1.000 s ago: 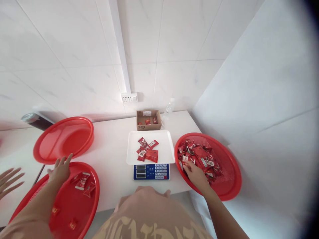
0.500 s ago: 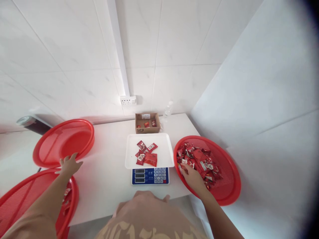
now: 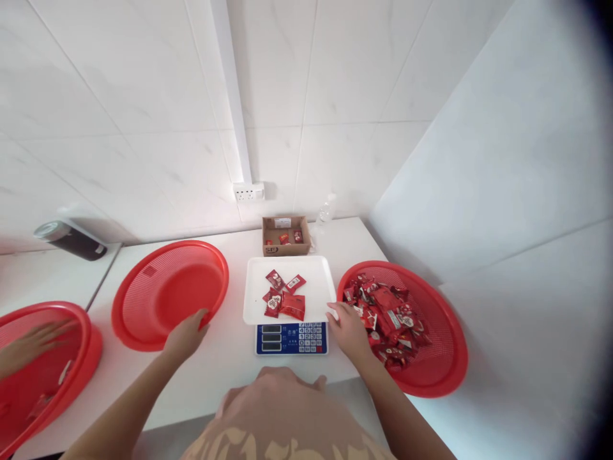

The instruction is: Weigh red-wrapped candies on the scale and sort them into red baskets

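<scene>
My left hand (image 3: pixel 188 333) is closed on the near right rim of a red mesh basket (image 3: pixel 123 305), in which no packets show. My right hand (image 3: pixel 349 329) has its fingers and thumb around the near right corner of a white tray (image 3: pixel 313 271). Several small red packets (image 3: pixel 293 305) lie on the tray. Below its front edge shows the blue scale panel (image 3: pixel 291 338) with displays and keys. Beside my right hand is a second red basket (image 3: pixel 447 358), holding a heap of red packets (image 3: pixel 383 313).
At the far left, another person's hand (image 3: pixel 36 345) is over a third red basket (image 3: pixel 90 348) with some packets in it. A small cardboard box (image 3: pixel 286 250), a clear bottle (image 3: pixel 326 209) and a dark cylinder (image 3: pixel 71 241) stand near the wall.
My left hand has taken hold of the mesh basket, which has moved right. My right hand has left the packet heap for the tray corner. The far-left basket has shifted left.
</scene>
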{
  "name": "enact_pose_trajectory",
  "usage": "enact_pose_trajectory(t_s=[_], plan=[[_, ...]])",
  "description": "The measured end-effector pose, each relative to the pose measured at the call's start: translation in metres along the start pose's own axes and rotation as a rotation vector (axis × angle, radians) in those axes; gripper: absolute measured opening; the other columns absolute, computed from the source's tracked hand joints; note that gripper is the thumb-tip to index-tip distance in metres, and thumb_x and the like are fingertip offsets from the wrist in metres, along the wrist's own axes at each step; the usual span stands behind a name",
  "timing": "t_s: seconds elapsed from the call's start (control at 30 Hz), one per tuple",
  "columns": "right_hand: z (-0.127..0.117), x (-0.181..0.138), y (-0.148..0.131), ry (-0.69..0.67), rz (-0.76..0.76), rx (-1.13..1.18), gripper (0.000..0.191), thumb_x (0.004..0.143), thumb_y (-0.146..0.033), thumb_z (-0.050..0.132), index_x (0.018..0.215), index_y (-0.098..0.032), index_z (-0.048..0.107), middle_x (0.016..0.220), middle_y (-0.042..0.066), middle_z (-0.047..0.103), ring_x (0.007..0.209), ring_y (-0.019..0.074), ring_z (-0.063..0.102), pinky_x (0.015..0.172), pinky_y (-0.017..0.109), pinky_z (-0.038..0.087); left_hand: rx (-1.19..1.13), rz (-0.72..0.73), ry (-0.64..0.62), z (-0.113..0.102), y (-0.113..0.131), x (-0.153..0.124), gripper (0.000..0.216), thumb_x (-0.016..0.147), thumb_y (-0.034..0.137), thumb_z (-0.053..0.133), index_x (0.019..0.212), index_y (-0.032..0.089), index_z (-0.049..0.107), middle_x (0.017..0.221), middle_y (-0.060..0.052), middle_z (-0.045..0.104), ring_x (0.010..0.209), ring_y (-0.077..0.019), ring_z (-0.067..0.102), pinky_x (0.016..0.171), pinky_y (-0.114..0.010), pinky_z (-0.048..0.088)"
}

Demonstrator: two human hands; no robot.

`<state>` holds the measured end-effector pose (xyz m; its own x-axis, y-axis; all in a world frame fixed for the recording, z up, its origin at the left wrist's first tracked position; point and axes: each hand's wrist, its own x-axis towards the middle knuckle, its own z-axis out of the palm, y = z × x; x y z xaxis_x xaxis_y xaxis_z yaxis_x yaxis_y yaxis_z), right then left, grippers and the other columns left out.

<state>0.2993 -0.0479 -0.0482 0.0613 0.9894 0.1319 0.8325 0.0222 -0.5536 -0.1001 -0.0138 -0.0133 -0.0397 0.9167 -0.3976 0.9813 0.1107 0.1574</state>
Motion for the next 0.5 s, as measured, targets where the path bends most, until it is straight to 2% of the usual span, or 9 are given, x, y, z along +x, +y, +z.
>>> enact_pose_trajectory(t_s=[0.13, 0.3, 0.37, 0.5], plan=[[0.014, 0.018, -0.032, -0.164, -0.089, -0.053, 0.036, 0.084, -0.027, 0.048, 0.117, -0.017, 0.058, 0.120, 0.012, 0.059, 0.113, 0.0248, 0.050, 0.098, 0.040, 0.039, -0.081, 0.055, -0.064, 0.011, 0.021, -0.020, 0.038, 0.087, 0.029, 0.040, 0.122, 0.019, 0.048, 0.113, -0.012, 0.064, 0.097, -0.0234, 0.062, 0.073, -0.031, 0.046], [0.030, 0.031, -0.057, -0.345, -0.150, -0.121, 0.047, 0.081, -0.029, 0.055, 0.127, -0.021, 0.050, 0.134, 0.010, 0.049, 0.125, 0.0279, 0.039, 0.099, 0.044, 0.036, -0.111, 0.070, -0.123, 0.009, 0.034, -0.034, 0.039, 0.087, 0.034, 0.039, 0.122, 0.021, 0.049, 0.116, -0.012, 0.063, 0.098, -0.0246, 0.062, 0.072, -0.032, 0.046], [0.034, 0.034, -0.060, -0.370, -0.154, -0.139, 0.050, 0.080, -0.028, 0.056, 0.129, -0.021, 0.048, 0.134, 0.010, 0.049, 0.126, 0.0292, 0.038, 0.099, 0.045, 0.035, -0.128, 0.073, -0.104, 0.007, 0.040, -0.038, 0.040, 0.087, 0.036, 0.038, 0.122, 0.021, 0.049, 0.119, -0.012, 0.062, 0.103, -0.0260, 0.060, 0.074, -0.034, 0.047], [0.038, 0.039, -0.058, -0.359, -0.116, -0.088, 0.049, 0.076, -0.015, 0.054, 0.124, -0.019, 0.050, 0.121, 0.011, 0.057, 0.114, 0.0250, 0.047, 0.095, 0.039, 0.038, -0.299, 0.141, 0.009, 0.010, 0.064, -0.044, 0.040, 0.087, 0.036, 0.039, 0.121, 0.022, 0.052, 0.127, -0.010, 0.057, 0.117, -0.0249, 0.052, 0.091, -0.038, 0.043]])
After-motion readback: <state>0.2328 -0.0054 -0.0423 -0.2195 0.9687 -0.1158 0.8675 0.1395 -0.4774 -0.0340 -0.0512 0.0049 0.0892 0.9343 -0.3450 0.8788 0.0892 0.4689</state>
